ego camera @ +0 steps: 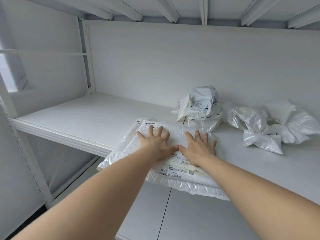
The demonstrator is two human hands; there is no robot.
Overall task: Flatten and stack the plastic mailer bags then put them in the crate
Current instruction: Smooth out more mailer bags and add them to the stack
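Plastic crackles under both my palms: left hand [155, 144] and right hand [199, 149], fingers spread, press the stack [173, 181] flat at the shelf [78, 118] front edge. Next, a crumpled bag [200, 108] near the back; no crate visible.

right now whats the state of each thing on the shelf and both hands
flat mailer stack: flattened, layered, pressed under both hands
left hand: open, palm down on stack
right hand: open, palm down on stack
grey crumpled mailer: bunched up, not flattened
white crumpled mailers: bunched, loose pile
shelf: holding all bags
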